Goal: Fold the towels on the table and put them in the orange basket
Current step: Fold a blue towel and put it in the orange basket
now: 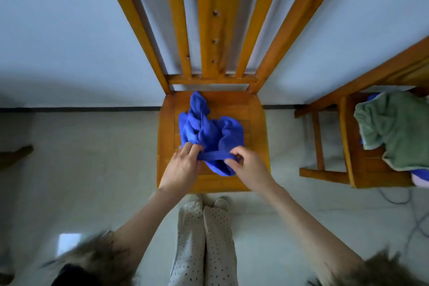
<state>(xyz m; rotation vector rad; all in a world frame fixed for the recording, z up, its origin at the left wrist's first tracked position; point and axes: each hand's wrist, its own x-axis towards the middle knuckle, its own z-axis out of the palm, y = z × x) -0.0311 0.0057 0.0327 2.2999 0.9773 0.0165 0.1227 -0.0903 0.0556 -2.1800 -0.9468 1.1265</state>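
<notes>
Both hands [183, 165] [248, 165] grip one blue towel [209, 130]

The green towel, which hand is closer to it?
Right. The right hand pinches the blue towel on the side toward the green towel; the left hand grips it farther away.

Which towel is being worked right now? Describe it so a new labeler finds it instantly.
Start at the wooden chair in the middle of the view, backrest against the wall. On its seat lies the blue towel, crumpled, its near edge pinched by the left hand and right hand. Unlike the green towel draped on the second chair at right, it is bright blue and held.
</notes>
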